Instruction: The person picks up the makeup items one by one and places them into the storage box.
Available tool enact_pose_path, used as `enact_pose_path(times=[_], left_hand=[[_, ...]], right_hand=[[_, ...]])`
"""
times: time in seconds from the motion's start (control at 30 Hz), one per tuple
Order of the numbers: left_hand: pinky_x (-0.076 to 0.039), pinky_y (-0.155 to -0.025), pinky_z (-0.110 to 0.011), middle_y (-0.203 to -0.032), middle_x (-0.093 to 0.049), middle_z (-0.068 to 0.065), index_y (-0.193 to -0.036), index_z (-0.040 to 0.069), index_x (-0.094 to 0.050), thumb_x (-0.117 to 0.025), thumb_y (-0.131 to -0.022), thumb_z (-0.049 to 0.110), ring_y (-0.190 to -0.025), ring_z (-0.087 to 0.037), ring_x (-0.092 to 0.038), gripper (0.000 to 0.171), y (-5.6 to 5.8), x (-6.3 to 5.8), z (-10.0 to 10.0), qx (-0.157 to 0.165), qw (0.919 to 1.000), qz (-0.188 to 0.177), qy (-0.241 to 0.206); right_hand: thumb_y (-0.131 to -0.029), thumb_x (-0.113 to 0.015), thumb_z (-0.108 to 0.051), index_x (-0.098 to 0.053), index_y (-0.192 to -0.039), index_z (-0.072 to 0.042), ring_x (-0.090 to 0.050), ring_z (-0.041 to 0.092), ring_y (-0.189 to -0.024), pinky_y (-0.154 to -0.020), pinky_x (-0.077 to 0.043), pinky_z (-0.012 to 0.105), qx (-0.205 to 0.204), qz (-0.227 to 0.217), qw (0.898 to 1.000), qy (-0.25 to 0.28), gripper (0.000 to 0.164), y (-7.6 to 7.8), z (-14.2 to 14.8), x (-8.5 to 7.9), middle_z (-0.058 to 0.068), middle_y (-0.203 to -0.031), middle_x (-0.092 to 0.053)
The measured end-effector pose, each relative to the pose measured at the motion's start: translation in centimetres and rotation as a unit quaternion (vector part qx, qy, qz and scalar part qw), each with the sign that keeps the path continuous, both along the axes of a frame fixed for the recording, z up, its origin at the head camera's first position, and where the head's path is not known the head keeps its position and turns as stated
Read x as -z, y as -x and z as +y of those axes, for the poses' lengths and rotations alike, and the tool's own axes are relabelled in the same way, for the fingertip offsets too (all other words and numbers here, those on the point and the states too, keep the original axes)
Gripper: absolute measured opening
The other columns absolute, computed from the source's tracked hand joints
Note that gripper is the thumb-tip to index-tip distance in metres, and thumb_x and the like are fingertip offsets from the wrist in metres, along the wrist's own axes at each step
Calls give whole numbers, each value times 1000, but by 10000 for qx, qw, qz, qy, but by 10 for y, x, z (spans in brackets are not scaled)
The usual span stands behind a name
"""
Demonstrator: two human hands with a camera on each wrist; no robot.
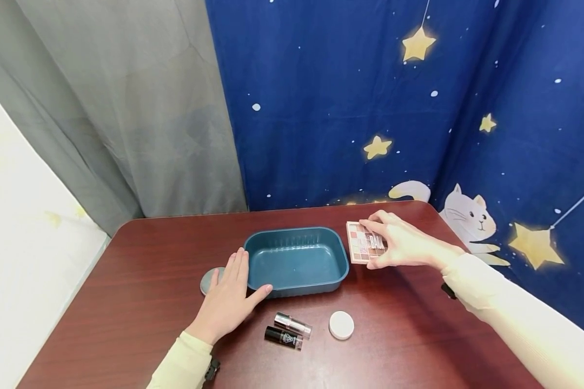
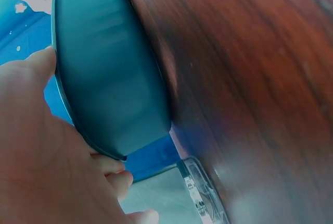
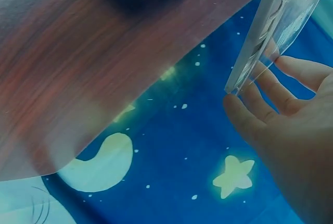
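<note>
A dark teal plastic tub [image 1: 296,261] stands mid-table, empty inside. My left hand [image 1: 230,298] lies flat on the wood with straight fingers against the tub's left wall [image 2: 109,88]; its thumb reaches toward the front corner. My right hand [image 1: 403,241] grips an eyeshadow palette [image 1: 364,242] by its edges, just right of the tub and lifted a little off the table. In the right wrist view the palette [image 3: 273,31] shows as a thin white case with a clear lid, my fingertips [image 3: 244,114] on its edge.
A round grey compact [image 1: 209,280] lies partly under my left hand. In front of the tub lie a silver lipstick tube [image 1: 293,324], a black tube [image 1: 283,337] and a white round jar [image 1: 341,325]. The table [image 1: 126,281] ends at a blue star curtain behind.
</note>
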State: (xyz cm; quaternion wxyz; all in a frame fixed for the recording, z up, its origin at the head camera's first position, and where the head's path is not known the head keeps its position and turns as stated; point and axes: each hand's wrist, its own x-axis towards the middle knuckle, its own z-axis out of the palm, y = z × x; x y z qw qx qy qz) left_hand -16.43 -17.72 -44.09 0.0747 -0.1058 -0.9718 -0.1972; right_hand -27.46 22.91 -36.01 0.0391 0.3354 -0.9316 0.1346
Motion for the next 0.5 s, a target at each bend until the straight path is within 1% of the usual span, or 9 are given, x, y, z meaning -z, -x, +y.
enact_pose_path(times=[0.23, 0.37, 0.5], left_hand=[[-12, -115, -66, -168, -9, -10, -161, 3, -15, -43, -93, 75, -154, -29, -8, 103, 2, 0, -2, -10, 9999, -98, 46], [-12, -115, -67, -168, -10, -10, -160, 3, -16, -43, -93, 76, -153, -30, -10, 103, 2, 2, -3, -46, 9999, -72, 94], [-13, -115, -67, -168, -10, -10, -160, 2, -17, -45, -94, 74, -153, -29, -10, 102, 3, 3, -1, -10, 10000, -49, 80]], right_hand=[[-64, -91, -51, -52, -147, -9, -48, 20, -112, -88, -45, 37, 14, -88, 10000, 13, 101, 3, -14, -7, 6, -132, -50], [-63, -92, -52, -53, -147, -10, -48, 20, -111, -88, -45, 36, -14, -80, 9999, 63, 102, 5, -23, -7, 5, -131, -50], [-63, -91, -54, -53, -147, -11, -48, 18, -111, -87, -46, 35, -70, -97, 9999, 83, 102, 6, -31, -4, 3, -130, -50]])
